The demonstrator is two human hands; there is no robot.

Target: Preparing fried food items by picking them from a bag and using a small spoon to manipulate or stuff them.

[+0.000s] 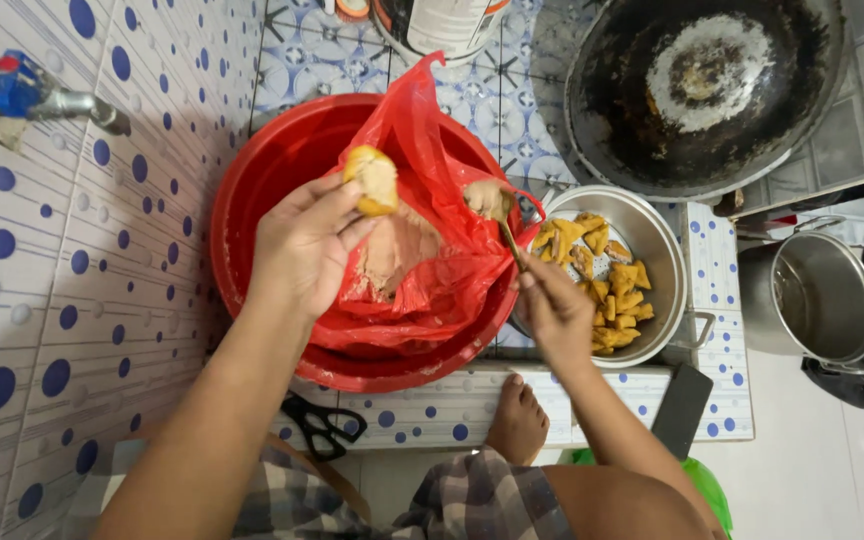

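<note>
A big dark round metal wok (704,90) with a pale burnt patch in its middle sits at one o'clock, just beyond the round red plastic basin (262,170) that fills the centre. Inside the basin a crumpled red plastic bag (422,130) lies open, holding a mound of pale brown paste (392,250). At three o'clock, touching the basin's rim, stands a shiny steel bowl (652,235) of golden fried tofu pieces (612,280); farther right, well apart, a steel pot with handles (827,295) stands on the floor.

The left hand (302,250) hovers over the bag, its fingers (337,200) closed on a yellow tofu puff (374,180) with its cut side filled. The right hand (555,310) is over the gap between basin and bowl, its fingers pinched on a slim metal spoon (505,225) whose tip carries paste above the bag.

The basin and bowl crowd the tiled ledge (432,410), a white surface with blue dots; black scissors (322,425) lie at six o'clock on its front edge, beside a bare foot (517,420). The wall (42,300) at nine o'clock has the same dotted tiles.
</note>
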